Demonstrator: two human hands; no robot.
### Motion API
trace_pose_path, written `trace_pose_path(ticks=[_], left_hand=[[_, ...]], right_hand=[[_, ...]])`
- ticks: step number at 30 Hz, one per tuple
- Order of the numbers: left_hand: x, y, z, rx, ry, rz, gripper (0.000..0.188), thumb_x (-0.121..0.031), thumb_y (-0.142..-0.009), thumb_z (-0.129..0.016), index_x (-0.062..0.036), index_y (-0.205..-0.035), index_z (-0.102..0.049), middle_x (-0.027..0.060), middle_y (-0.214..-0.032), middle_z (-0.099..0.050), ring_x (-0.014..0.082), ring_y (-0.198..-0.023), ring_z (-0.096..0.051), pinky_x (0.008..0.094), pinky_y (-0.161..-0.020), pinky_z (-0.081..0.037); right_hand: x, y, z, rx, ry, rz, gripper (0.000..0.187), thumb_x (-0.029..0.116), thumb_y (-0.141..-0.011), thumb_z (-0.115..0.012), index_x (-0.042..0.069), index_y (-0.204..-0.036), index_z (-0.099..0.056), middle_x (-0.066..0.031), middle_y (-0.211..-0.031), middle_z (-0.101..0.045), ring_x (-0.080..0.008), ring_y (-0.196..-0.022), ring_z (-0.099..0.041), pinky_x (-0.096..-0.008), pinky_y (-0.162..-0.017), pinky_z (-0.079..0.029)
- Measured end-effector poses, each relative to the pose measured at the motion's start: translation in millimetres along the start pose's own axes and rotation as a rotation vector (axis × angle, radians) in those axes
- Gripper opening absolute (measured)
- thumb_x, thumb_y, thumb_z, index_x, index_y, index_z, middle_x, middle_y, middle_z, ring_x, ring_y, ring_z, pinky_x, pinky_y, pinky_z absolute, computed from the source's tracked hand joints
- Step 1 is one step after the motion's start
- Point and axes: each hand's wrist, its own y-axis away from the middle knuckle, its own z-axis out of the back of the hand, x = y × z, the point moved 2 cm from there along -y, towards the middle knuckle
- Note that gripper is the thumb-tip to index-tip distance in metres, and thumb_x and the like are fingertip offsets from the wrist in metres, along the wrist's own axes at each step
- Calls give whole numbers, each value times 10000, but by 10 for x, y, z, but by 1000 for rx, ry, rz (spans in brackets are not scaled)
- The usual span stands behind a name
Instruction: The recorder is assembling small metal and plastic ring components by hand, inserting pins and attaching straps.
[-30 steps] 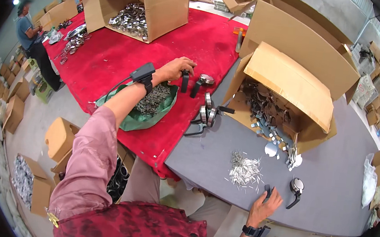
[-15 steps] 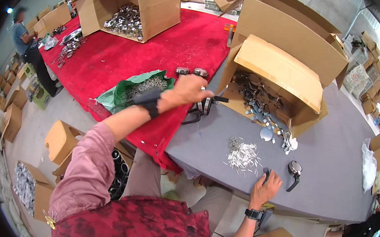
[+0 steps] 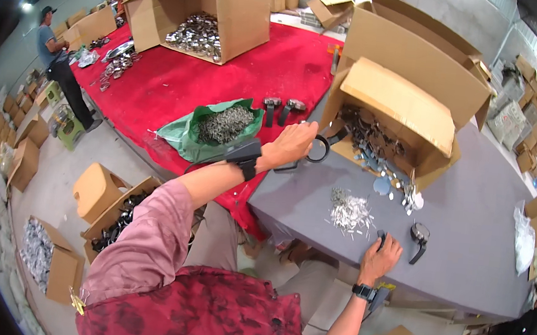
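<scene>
My left hand (image 3: 289, 146) reaches over the seam between the red cloth and the grey cloth, its fingers closed on a black ring-shaped watch case with a strap (image 3: 318, 150). Part of another black piece lies just beneath that hand. My right hand (image 3: 381, 258) rests by the front edge of the grey table, closed round a small dark object (image 3: 382, 236) whose kind I cannot make out. Left of it lies a pile of small white and silvery pieces (image 3: 351, 213). On its right is a watch with a black strap (image 3: 418, 241). Two watches (image 3: 282, 109) lie beyond my left hand.
A green bag of small metal parts (image 3: 224, 125) sits beside my left forearm. An open carton (image 3: 399, 103) spills thin discs onto the grey cloth; another carton (image 3: 248, 18) holds shiny metal parts. A person (image 3: 52, 47) stands at the far left.
My left hand has come back slightly from the two watches and now has the black watch case in it. My right hand stays nearly in place; the whole view has shifted a little.
</scene>
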Motion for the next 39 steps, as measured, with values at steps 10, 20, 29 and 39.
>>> trace_pose_path(ticks=[10, 20, 29, 39], left_hand=[[-489, 880, -374, -347, 768, 270, 196, 72, -812, -628, 5, -978, -548, 203, -896, -668, 436, -817, -682, 485, -660, -522], [-539, 1262, -348, -157, 540, 176, 219, 118, -741, -612, 30, -938, -570, 161, -939, -656, 381, -777, -650, 429, -655, -519], [-558, 1449, -191, -186, 632, 261, 396, 91, -766, -597, 3, -1145, -668, 196, -1318, -669, 405, -1169, -681, 459, -986, -571], [-720, 1563, 17, 79, 640, 14, 593, -232, -710, -893, -44, -1234, -689, 155, -1416, -634, 409, -1383, -522, 499, -1119, -480]], right_hand=[[71, -75, -19, 25, -26, -2, 331, 120, -865, -744, 21, -1180, -726, -152, -1130, -662, -370, -1100, -587, -481, -977, -470], [1479, 100, 415, 283, -597, 130, 371, 123, -907, -765, -8, -1244, -681, -174, -1063, -679, -346, -931, -666, -442, -835, -535], [1815, 444, -222, 404, -781, -159, 163, 19, -926, -707, -1, -1086, -686, -179, -983, -711, -318, -838, -715, -398, -747, -558], [1357, -121, -43, 242, -670, -101, 203, 62, -933, -706, -2, -1123, -736, -166, -1038, -746, -333, -920, -729, -388, -809, -571]])
